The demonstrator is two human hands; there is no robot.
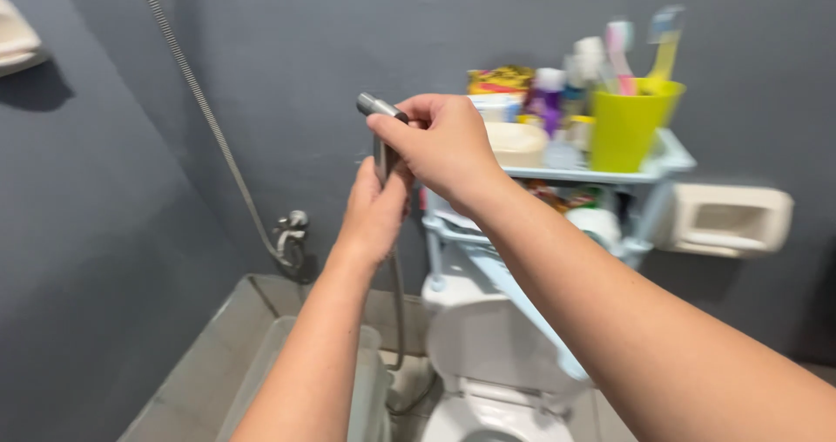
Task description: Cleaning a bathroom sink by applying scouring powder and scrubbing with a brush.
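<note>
Both hands meet just left of the centre of the view, closed around a metal spray nozzle (380, 124). The right hand (444, 146) comes in from about 4 o'clock and curls over the top of the nozzle, fingers folded tight on its chrome head, which pokes out at the hand's 9 o'clock side. The left hand (374, 211) rises from about 7 o'clock and wraps the handle directly below, its fingers shut around the stem, so the two hands touch one above the other. From under the left hand a thin hose (399, 311) hangs down towards 6 o'clock. At 3 o'clock from the hands stands a pale blue shelf rack (662, 168) carrying a yellow-green cup (629, 124) with toothbrushes, a cream bowl (517, 143) and blurred bottles. Below, at 5 o'clock, is a white toilet (488, 364). At 8 o'clock a second hose (209, 111) runs down the grey wall to a wall valve (292, 233), above a grey basin (218, 364).
</note>
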